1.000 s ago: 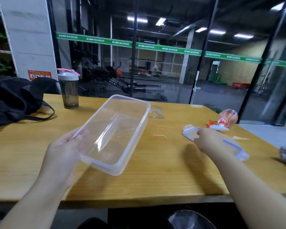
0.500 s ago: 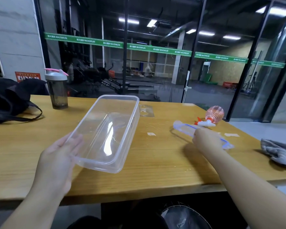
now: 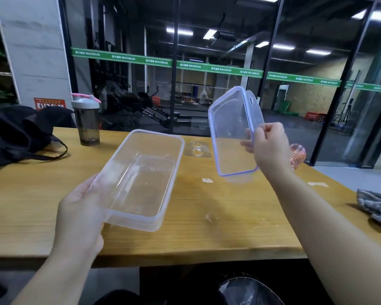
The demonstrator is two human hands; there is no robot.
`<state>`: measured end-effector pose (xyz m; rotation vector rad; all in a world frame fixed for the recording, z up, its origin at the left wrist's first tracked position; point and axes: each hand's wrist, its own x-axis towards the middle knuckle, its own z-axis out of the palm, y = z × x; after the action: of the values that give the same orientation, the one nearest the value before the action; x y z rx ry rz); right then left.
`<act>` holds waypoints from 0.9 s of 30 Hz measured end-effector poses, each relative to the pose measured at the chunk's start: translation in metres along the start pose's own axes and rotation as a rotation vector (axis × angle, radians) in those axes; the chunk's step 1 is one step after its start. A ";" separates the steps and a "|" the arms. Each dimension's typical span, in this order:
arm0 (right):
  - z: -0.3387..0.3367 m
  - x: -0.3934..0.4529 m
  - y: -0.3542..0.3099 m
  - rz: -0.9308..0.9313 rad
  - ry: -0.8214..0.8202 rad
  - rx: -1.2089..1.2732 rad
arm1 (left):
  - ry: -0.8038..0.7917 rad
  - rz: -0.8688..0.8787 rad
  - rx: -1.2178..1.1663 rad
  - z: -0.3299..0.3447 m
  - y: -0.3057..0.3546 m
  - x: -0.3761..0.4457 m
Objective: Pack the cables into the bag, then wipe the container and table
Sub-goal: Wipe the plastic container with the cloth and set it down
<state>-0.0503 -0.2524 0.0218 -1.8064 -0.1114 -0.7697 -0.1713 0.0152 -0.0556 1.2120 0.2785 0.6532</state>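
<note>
The wooden table point(image 3: 229, 227) spreads wide under everything, with wet-looking streaks and small scraps on its top, so the table wipe looks not yet done. At far left the black bag point(image 3: 15, 133) slumps on the tabletop; no cables show anywhere, so by my reading they are packed away already. Centre stage, the clear container point(image 3: 141, 179) is tilted, near end lifted, empty, with the left hand point(image 3: 81, 212) gripping its near corner, thumb over the rim. Up to the right, the clear lid point(image 3: 233, 133) with its blue seal hangs nearly upright above the table, pinched along its long edge by the right hand point(image 3: 268, 144), fingers curled round it. To close it well, I'd level the container, match the lid's corners to the rim, then press down the latches one by one. The grey cloth point(image 3: 376, 205) waits at the right edge, well apart from both hands. The shaker bottle point(image 3: 86, 122) stands beside the bag, and a pinkish spray bottle point(image 3: 297, 155) peeks from behind the right wrist.
</note>
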 end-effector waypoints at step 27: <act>0.143 -0.127 -0.073 0.734 -0.602 0.873 | 0.309 -0.014 0.011 -0.087 0.003 0.035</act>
<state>-0.1175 -0.0624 -0.0135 -1.0378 -0.1357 0.3430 -0.1908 0.1037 -0.0784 1.1170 0.5487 0.8286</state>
